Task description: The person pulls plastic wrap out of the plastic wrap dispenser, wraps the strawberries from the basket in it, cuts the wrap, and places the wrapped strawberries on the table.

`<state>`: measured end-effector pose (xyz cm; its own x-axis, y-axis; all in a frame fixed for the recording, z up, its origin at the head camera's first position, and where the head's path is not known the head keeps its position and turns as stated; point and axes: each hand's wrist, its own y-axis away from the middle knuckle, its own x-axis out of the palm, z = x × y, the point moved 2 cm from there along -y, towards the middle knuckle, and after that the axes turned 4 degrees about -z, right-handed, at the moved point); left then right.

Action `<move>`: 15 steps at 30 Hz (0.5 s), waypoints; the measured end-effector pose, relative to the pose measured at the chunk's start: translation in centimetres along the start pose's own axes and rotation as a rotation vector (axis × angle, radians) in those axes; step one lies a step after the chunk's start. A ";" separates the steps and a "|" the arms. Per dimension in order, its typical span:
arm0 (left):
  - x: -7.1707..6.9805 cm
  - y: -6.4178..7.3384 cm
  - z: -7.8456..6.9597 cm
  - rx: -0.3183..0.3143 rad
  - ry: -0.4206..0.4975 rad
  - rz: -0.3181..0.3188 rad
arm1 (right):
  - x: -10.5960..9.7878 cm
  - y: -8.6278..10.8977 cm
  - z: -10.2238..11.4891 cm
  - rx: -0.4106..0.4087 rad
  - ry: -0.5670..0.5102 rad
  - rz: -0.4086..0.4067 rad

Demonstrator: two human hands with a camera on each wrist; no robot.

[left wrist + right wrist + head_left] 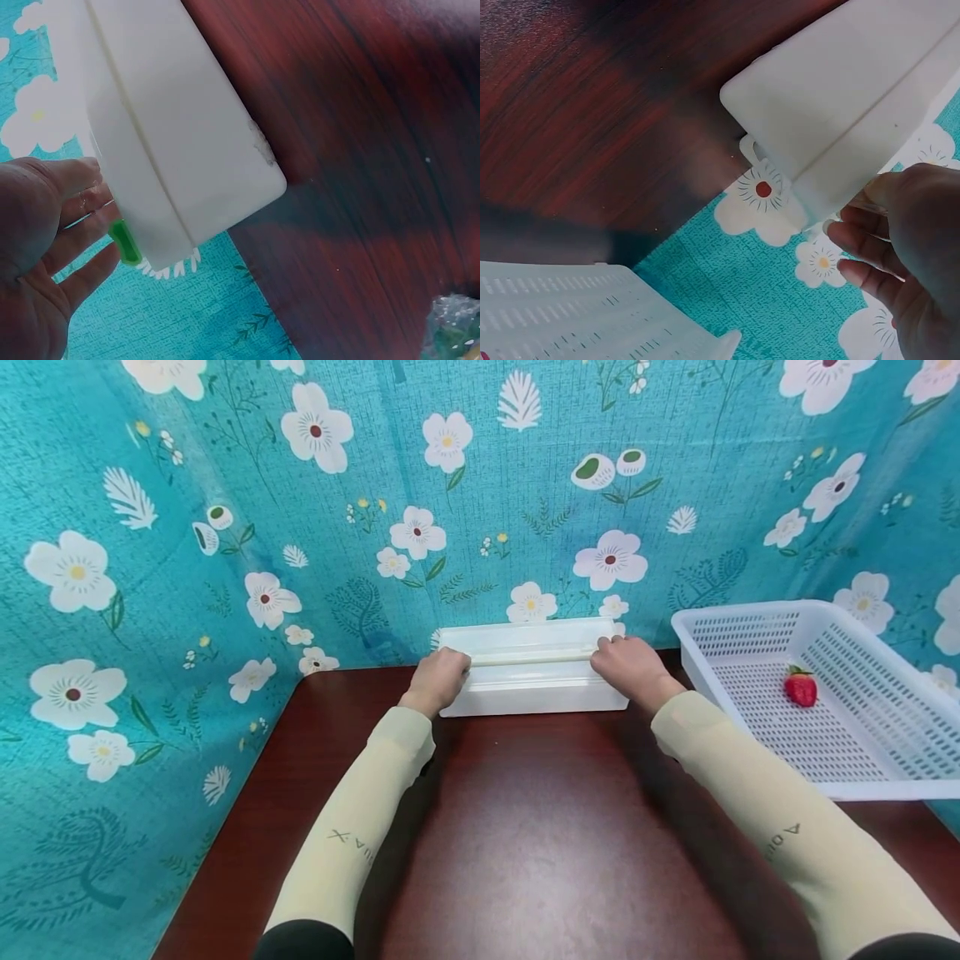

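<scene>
A long white plastic wrap dispenser [534, 700] stands at the back of the dark table against the cloth, its upper panel raised behind. At its left end my left hand [438, 679] pinches clear plastic wrap [88, 199] between thumb and fingers. Over the right end my right hand [628, 667] pinches the same wrap. A pale straight line runs along the dispenser from hand to hand. In the left wrist view a green slider [126, 243] shows at the dispenser's end, close by the fingertips. Most of the wrap is too clear to make out.
To the right stands a white perforated basket [750, 710] with a red strawberry [800, 687] inside. A blue floral cloth [480, 510] hangs behind the table [525, 827]. In the left wrist view a clear-wrapped green item [454, 330] shows at the corner.
</scene>
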<state>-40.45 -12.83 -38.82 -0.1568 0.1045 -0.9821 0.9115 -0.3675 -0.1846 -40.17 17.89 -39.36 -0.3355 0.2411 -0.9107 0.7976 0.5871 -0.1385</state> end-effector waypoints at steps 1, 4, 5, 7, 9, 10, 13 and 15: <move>0.0 0.1 0.1 0.003 -0.002 -0.005 | -0.1 0.0 0.0 -0.002 -0.010 0.002; 0.0 0.4 0.4 0.017 -0.015 -0.015 | -0.1 0.2 -0.2 -0.008 -0.044 0.018; 0.0 0.6 0.5 0.026 -0.018 -0.018 | -0.2 0.3 -0.3 -0.013 -0.055 0.021; -0.2 0.9 0.6 0.045 -0.014 -0.023 | -0.3 0.4 -0.4 -0.019 -0.065 0.035; -0.5 1.2 0.8 0.065 -0.007 -0.036 | -0.6 0.6 -0.5 -0.029 -0.062 0.049; -0.6 1.3 0.9 0.077 -0.004 -0.047 | -0.8 0.6 -0.6 -0.032 -0.056 0.055; -1.2 1.6 1.2 0.108 0.016 -0.088 | -1.5 0.8 -0.7 -0.029 -0.048 0.073; -1.5 1.7 1.4 0.120 0.034 -0.111 | -2.0 1.0 -0.9 -0.021 -0.050 0.073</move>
<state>-39.19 -14.85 -37.72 -0.2390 0.1805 -0.9541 0.8369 -0.4599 -0.2966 -39.11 18.67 -37.33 -0.2509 0.2455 -0.9364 0.8080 0.5857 -0.0630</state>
